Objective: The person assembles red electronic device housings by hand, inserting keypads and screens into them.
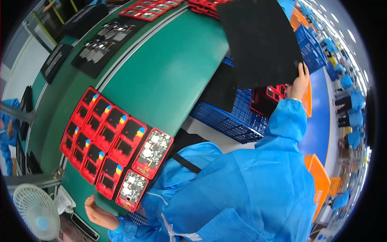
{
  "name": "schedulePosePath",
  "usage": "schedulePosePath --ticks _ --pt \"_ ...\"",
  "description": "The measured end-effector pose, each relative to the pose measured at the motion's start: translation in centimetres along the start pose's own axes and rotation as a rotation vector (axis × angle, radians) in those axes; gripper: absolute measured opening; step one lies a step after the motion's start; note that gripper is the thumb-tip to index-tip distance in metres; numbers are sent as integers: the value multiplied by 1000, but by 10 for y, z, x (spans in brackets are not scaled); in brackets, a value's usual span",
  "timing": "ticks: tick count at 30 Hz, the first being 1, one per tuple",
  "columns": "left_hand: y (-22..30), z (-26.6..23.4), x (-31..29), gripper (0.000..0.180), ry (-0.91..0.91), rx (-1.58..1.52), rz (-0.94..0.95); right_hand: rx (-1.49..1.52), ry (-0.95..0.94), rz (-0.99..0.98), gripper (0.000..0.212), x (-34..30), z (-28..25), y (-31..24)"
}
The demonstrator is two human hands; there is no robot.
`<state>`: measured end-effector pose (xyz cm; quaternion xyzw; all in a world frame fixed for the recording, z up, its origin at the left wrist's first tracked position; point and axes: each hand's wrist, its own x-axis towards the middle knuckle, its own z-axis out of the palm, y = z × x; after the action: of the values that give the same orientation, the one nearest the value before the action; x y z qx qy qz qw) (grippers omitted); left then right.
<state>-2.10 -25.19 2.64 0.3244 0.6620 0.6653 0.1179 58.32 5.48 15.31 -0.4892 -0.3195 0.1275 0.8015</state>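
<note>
My right hand (299, 82) pinches the edge of a large, thin black sheet (262, 44), held up over a blue plastic crate (234, 121). Another black sheet (221, 86) lies across that crate's edge, and red trays (277, 92) sit inside it. Low on the left, my left hand (98, 213) hovers by the green table's edge with its fingers loosely bent and nothing visible in them. Ahead of it lie rows of red trays (107, 133) with blue and yellow tabs. Two nearer red trays hold circuit boards (154, 147).
A white fan (36, 211) and a dark phone-like device (84, 226) are at the lower left. Beyond the table's metal rail lies a black mat with small parts (102, 44). More red trays (151, 9) sit at the far end. Orange crates (318, 183) stand on the right.
</note>
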Motion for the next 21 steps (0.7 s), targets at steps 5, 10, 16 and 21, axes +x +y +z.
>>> schedulePosePath --ticks 5,10,16,21 --pt "-12 15 17 41 96 -28 -123 -246 274 -101 32 -14 -51 46" --pt "-18 19 15 41 115 45 -151 -48 434 120 29 -27 -52 92" --pt "-25 11 18 42 152 95 -180 225 306 469 26 -11 -87 109" --pt "-26 16 22 41 99 167 -201 181 312 484 27 -3 -86 109"
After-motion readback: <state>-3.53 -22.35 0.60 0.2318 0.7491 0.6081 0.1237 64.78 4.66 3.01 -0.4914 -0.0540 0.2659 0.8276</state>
